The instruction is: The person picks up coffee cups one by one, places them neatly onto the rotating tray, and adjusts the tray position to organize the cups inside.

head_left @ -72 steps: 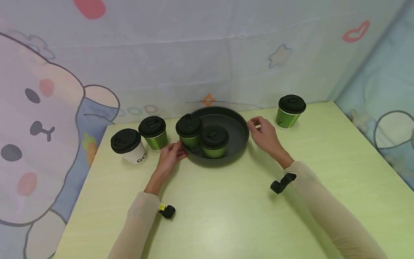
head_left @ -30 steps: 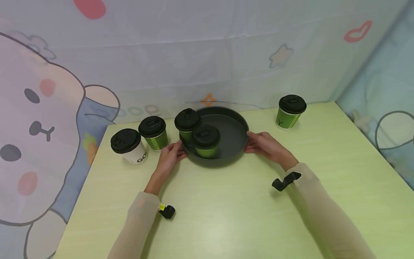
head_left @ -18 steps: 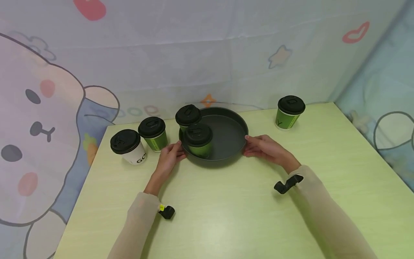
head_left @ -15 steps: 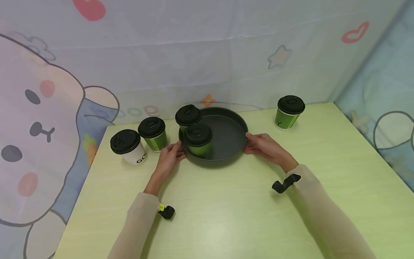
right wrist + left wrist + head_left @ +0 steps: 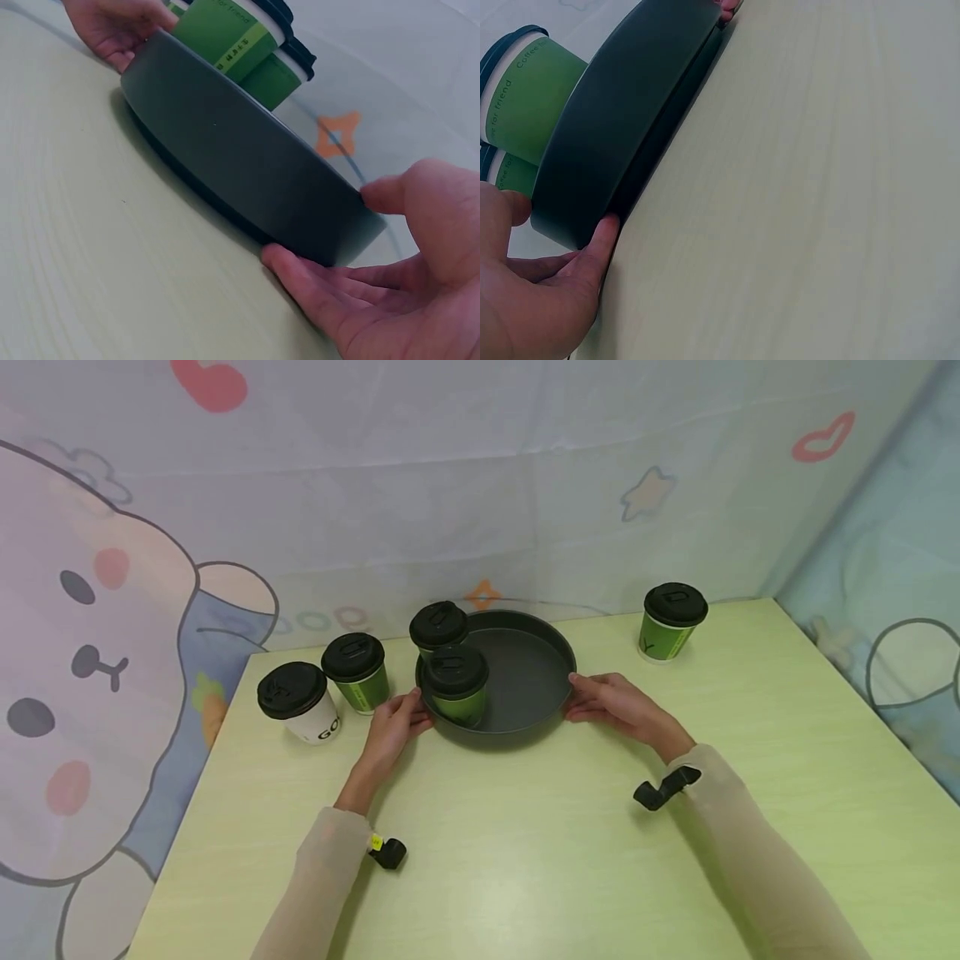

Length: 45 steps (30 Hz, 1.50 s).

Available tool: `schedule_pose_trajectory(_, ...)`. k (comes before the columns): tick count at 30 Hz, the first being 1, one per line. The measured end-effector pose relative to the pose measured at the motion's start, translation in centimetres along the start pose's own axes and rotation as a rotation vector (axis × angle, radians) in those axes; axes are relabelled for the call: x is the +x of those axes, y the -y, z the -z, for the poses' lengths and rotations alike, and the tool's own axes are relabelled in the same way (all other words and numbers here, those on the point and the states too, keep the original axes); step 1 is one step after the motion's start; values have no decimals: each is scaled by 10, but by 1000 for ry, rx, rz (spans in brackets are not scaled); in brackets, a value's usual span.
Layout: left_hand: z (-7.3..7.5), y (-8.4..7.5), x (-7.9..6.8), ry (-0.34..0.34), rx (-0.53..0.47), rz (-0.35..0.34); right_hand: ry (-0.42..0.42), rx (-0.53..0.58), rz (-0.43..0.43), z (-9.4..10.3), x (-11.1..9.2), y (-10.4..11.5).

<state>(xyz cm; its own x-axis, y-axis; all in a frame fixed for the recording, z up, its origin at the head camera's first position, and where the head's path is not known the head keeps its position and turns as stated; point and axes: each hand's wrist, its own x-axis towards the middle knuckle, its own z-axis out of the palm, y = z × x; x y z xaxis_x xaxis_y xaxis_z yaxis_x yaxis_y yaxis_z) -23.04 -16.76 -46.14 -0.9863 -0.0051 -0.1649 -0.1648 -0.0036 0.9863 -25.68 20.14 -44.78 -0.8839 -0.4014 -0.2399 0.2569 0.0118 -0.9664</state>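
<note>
A round dark grey pan (image 5: 528, 681) is held between both hands at the back middle of the table. In it, against its left wall, stand two green paper coffee cups with black lids, the front cup (image 5: 459, 706) partly covering the rear cup (image 5: 437, 625). My left hand (image 5: 390, 731) grips the pan's left side, thumb at the rim and fingers under the lower edge. On the right side, my right hand (image 5: 618, 703) holds it likewise; the right wrist view shows its fingertips (image 5: 279, 256) beneath the pan's bottom edge, close over the table.
Left of the pan stand a green lidded cup (image 5: 362, 681) and a white lidded cup (image 5: 309, 714), near my left hand. Another green cup (image 5: 666, 631) stands at the back right. A printed curtain (image 5: 420, 518) hangs right behind the table's back edge.
Both cups in the pan have slid left, the front one ending before the rear one. My right hand has come down along the right rim and now grips it. The left hand has stayed.
</note>
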Motion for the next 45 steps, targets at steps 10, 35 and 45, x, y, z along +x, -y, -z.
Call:
schedule_pose_trajectory(10, 0, 2, 1, 2, 20, -3, -46, 26, 9, -2, 4, -3)
schedule_pose_trajectory(35, 0, -1, -1, -4, 11, 3, -233, -636, 196, 8, -23, 45)
schedule_pose_trajectory(45, 0, 1, 0, -1, 3, 9, -420, -759, 537, 31, -23, 70)
